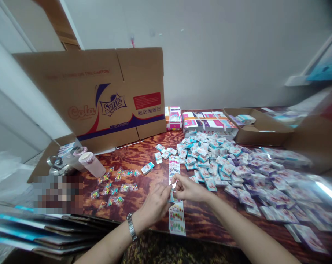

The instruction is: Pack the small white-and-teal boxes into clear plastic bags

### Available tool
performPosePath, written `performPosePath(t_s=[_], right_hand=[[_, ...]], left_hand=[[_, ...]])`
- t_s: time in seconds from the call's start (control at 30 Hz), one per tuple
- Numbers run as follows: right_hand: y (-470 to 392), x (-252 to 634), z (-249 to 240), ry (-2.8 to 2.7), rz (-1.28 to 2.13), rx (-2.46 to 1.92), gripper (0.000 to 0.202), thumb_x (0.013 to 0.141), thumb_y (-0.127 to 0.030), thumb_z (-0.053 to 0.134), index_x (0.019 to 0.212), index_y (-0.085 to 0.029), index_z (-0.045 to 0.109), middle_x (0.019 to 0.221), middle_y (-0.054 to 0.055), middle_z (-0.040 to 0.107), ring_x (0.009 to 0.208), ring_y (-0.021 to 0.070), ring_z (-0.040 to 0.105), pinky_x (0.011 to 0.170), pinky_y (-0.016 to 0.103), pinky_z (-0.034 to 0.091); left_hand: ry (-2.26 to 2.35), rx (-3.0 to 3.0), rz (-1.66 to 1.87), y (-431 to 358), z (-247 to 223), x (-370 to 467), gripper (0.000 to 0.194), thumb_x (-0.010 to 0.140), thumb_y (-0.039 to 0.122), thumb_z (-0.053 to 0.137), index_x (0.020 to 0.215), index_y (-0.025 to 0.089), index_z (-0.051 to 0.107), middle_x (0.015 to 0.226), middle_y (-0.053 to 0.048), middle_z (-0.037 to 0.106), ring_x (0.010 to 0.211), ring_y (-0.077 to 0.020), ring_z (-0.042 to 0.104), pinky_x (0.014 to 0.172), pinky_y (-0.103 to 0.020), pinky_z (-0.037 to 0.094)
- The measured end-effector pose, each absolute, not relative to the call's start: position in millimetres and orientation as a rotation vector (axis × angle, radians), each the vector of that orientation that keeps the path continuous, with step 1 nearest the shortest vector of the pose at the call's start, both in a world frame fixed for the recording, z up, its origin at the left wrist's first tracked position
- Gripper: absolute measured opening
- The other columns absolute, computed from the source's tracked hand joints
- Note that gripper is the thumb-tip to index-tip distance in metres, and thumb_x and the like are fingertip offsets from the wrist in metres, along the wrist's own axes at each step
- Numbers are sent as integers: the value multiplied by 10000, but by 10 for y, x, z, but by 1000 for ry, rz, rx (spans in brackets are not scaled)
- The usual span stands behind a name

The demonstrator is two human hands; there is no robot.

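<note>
My left hand [157, 200], with a metal-band watch [131, 226] on its wrist, is closed around a small white-and-blue box, mostly hidden by the fingers. Close against it, my right hand [188, 187] is curled with thumb and finger pinched at the same spot; what they grip is too small to tell. Beneath both hands lies a strip of printed sticker sheets [177, 222] on the table. Left of the hands are several small clear packets of colourful pieces [124, 187]. A single small box [147, 168] lies apart, beyond my left hand.
A large pile of small boxes [210, 157] spreads right, joined by purple-edged boxes [281, 194]. Behind stand strapped cartons [210, 123], an open cardboard tray [265, 135] and a large cardboard box [113, 84]. At left are a pink-lidded bottle [93, 167], a kettle [58, 168] and stacked cardboard [45, 234].
</note>
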State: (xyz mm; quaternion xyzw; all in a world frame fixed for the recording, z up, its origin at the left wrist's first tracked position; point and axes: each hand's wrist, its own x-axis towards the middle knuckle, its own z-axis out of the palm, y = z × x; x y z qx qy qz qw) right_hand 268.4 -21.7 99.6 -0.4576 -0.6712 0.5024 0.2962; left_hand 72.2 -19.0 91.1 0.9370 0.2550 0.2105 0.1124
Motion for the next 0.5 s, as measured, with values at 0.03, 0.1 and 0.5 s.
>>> performPosePath(t_s=[0.03,0.1,0.5], right_hand=[[-225,2679,1004,-1804,1292,-1230,308,651,-106,567,901,-209,420,575,-103,474,491,65,431,436,160,287],[-250,2666,1018,-1793,1251,-1247,305,651,-99,566,900,-210,431,603,-91,486,521,72,454,452,166,301],[-409,2637,893,-1373,1518,-1012,306,721,-265,628,955,-215,438,690,-61,506,587,86,480,544,210,352]], left_hand=[[755,2762,618,-195,896,732,513,835,168,481,1312,133,295,1118,-144,544,1020,-238,509,850,-405,465],[786,2769,598,-198,863,747,510,835,159,466,1316,141,298,1133,-145,536,1016,-242,510,852,-419,465],[882,2698,597,-214,800,728,521,821,169,493,1305,147,303,1119,-140,538,1041,-251,515,860,-418,473]])
